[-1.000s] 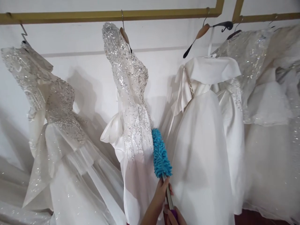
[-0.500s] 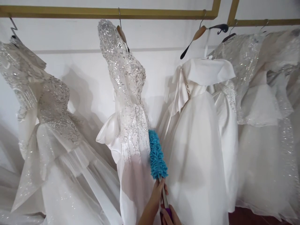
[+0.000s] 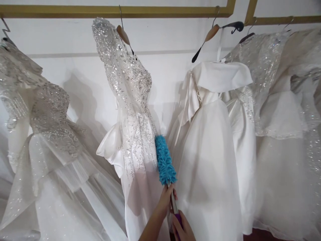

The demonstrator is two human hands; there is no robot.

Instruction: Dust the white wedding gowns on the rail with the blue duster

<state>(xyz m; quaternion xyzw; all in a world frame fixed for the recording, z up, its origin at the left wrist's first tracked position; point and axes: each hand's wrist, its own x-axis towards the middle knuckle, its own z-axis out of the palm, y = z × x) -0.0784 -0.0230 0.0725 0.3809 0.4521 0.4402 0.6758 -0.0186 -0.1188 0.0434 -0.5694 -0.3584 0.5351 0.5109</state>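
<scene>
Basically, far L of frame: a beaded dress (image 3: 51, 112) w/ a sheer, sparkly skirt, its top cut off by the frame edge. Gold rail (image 3: 75, 12) runs across the top from upper L to right of ctr, in front of a pale wall (image 3: 170, 40).

Just L of ctr, a sequined dress (image 3: 136, 124) hangs lopsided from a wood-and-black hanger (image 3: 122, 34); satin bow (image 3: 110, 145) sticks out at its L side, dark shadow on the skirt below.

Duster (image 3: 166, 162) is approx mid-frame, a bit below ctr, fluffy blue head up, tilted to upper L. Head overlaps the sequined dress's R edge; can't tell if they touch. Person's left hand (image 3: 166, 196), btm ctr, is closed round the metal rod (image 3: 174, 202) just under the head. Right hand (image 3: 184, 227), lower & slightly R, is wrapped round the purple handle (image 3: 178, 218); some fingers hidden.

R of the duster: plain white dress (image 3: 212, 147) w/ folded collar, below a 2nd hanger (image 3: 212, 32). Far R: more pale dresses (image 3: 281, 160), some sparkly, under another gold rail (image 3: 283, 20); dark red floor (image 3: 259, 235) shows at btm R.
</scene>
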